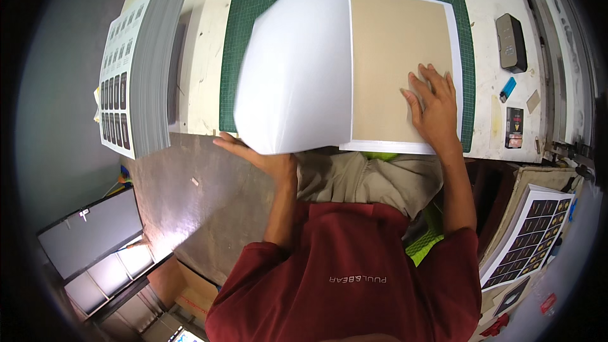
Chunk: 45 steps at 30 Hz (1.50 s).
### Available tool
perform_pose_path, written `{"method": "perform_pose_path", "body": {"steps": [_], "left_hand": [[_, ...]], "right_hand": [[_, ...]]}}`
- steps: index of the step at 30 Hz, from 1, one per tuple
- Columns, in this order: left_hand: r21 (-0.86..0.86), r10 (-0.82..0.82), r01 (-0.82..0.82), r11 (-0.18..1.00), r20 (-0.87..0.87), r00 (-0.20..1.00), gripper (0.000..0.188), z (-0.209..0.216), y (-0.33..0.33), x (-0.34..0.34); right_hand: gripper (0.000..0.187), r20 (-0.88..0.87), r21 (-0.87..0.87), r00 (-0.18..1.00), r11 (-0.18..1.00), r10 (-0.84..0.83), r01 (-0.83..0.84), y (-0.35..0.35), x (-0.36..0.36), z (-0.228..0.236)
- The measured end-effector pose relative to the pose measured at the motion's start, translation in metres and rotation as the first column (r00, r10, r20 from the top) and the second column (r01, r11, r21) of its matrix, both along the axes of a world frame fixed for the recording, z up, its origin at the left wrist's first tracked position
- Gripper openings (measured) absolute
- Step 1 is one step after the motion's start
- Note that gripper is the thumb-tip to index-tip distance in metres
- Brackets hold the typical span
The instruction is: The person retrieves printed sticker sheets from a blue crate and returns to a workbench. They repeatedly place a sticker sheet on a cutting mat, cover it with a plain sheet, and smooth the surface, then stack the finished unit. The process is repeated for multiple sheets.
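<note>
A large white sheet point(304, 69) is folded back to the left, its free end curving up off the green cutting mat point(465, 38). To its right lies a tan board point(396, 44) with white margins showing along its right and lower edges. My right hand point(436, 111) rests on the board's right side, fingers spread, holding nothing. My left hand point(256, 154) is at the sheet's lower left edge, partly under it, with the fingers stretched out beyond the edge. The sheet hides part of that hand.
A tall stack of printed sheets point(152, 76) stands left on the white table point(202, 57). A black box-shaped device point(511, 43), blue lighter point(507, 89) and small black pack point(514, 128) lie right. More printed sheets point(525, 234) sit at lower right, a cardboard box point(180, 285) at lower left.
</note>
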<state>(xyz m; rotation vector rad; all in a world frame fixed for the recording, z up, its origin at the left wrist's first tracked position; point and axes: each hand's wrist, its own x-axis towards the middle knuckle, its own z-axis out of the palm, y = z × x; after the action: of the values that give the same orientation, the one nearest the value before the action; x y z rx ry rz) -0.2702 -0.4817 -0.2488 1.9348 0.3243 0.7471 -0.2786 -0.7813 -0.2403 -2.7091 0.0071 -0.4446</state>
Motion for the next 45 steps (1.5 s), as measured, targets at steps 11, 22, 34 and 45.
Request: {"method": "perform_pose_path", "body": {"steps": [11,22,34,45], "left_hand": [[0.547,-0.724,0.782,0.298,-0.404,0.559,0.122,-0.001,-0.129,0.116],[0.62,-0.686,0.773,0.133,-0.506,0.524,0.119,-0.001,-0.137,0.114],[0.645,-0.837,0.761,0.062,-0.382,0.392,0.096,-0.023,-0.31,0.176],[0.019,-0.953,0.998,0.059,-0.298,0.062,0.07,0.032,-0.147,0.048]], "right_hand": [[0.033,-0.262,0.795,0.959,0.538,-0.109,0.279,-0.105,-0.024,-0.055],[0.053,-0.333,-0.15,0.939,0.988,-0.081,0.032,0.002,-0.051,0.047],[0.054,-0.257,0.12,0.966,0.991,-0.025,0.057,-0.005,-0.066,0.015],[0.041,-0.178,0.307,0.984,0.948,-0.029,0.083,-0.026,-0.059,0.025]]}}
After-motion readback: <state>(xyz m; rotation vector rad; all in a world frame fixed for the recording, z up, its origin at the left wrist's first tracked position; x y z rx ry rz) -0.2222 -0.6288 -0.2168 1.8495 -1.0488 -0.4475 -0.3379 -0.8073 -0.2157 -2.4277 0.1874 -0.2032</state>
